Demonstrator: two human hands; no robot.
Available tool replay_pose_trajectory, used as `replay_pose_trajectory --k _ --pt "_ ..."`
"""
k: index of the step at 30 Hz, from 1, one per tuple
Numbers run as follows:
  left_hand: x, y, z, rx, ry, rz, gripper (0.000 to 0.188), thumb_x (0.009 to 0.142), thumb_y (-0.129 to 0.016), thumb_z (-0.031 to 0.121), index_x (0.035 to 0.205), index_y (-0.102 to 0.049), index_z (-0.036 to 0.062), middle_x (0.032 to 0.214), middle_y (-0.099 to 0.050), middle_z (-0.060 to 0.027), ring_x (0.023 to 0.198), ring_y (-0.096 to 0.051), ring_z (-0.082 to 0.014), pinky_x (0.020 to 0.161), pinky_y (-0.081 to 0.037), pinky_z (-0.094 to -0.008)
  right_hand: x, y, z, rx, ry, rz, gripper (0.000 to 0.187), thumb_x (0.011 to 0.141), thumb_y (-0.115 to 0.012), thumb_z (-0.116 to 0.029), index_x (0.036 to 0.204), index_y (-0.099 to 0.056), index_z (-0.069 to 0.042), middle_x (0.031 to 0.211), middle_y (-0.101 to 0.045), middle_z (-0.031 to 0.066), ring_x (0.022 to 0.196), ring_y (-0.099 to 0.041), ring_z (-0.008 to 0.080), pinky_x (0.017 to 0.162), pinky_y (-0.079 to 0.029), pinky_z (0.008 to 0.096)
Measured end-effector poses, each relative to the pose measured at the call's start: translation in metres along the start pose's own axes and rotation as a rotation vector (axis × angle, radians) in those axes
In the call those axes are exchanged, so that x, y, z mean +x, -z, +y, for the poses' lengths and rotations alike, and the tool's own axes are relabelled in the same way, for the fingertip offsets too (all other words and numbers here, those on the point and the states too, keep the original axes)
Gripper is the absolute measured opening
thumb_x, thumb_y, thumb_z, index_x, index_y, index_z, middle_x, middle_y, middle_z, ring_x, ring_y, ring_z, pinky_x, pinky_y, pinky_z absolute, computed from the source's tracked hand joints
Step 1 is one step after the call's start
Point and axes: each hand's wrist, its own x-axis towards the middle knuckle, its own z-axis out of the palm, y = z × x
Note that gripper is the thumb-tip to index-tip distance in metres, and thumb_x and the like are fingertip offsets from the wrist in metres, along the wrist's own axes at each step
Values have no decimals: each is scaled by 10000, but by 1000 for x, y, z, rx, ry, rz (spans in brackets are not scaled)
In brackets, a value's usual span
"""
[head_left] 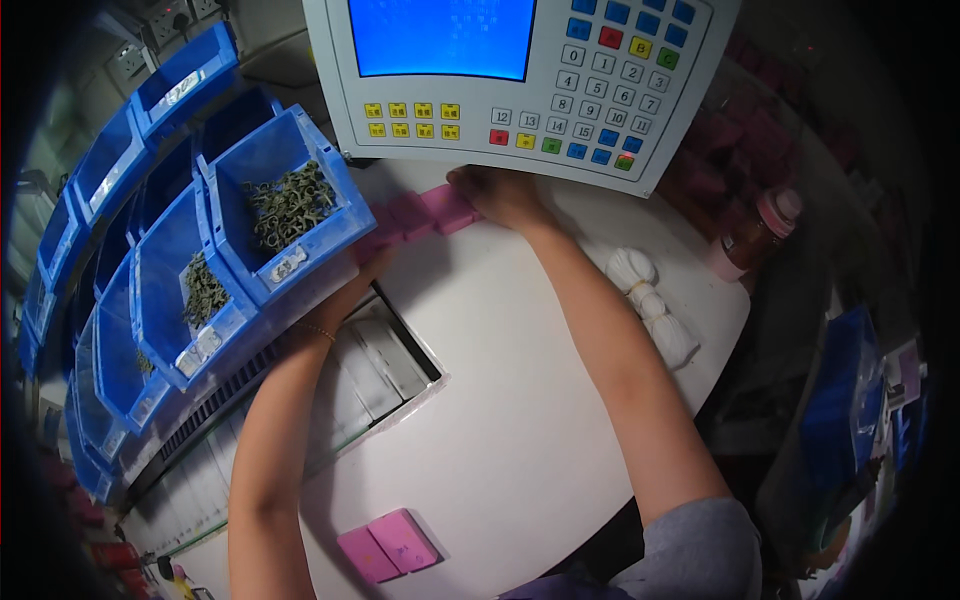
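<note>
A row of pink blocks [412, 215] lies across the white table at the far side, below a control panel. At the row's right end, my right hand [503, 196] has its fingers closed against the last block; they are in shadow by the panel's lower edge. My left hand [372, 272] reaches to the row's left end, and a blue bin hides most of its fingers. Two more pink blocks [388, 545] lie side by side near the table's front, away from both hands.
Blue bins [290, 205] with small dark metal parts stand in tiers at the left. The control panel [440, 95] has a blue screen and coloured keys. A slot with pale bars [375, 360] opens in the table. At right are a white bundle [652, 308] and a pink-capped bottle [757, 235].
</note>
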Motion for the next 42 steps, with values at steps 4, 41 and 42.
replay_pose_trajectory --k 4,41,42 --pt "-23 0 30 11 25 -21 760 846 -655 588 1220 -553 -66 1223 -568 -264 1154 -556 -413 982 -456 -472 -33 29 -15 -449 -135 -148 304 892 -655 -397 902 -765 -115 1026 -719 47 1090 -584 265 954 -437 443" --pt "-402 214 167 -241 495 -3 724 763 -815 322 1368 -525 51 1315 -458 -224 1032 -484 -351 905 -434 -445 -309 71 -340 272 335 -461 322 900 -649 -120 1209 -652 -30 1348 -574 168 1172 -538 350 988 -442 411" --pt "-400 208 168 -197 453 18 667 763 -812 304 1335 -562 68 1304 -479 -205 1019 -494 -345 893 -441 -438 -317 72 -347 293 239 -461 324 894 -654 -114 1206 -654 -27 1337 -577 177 1115 -549 344 958 -458 408"
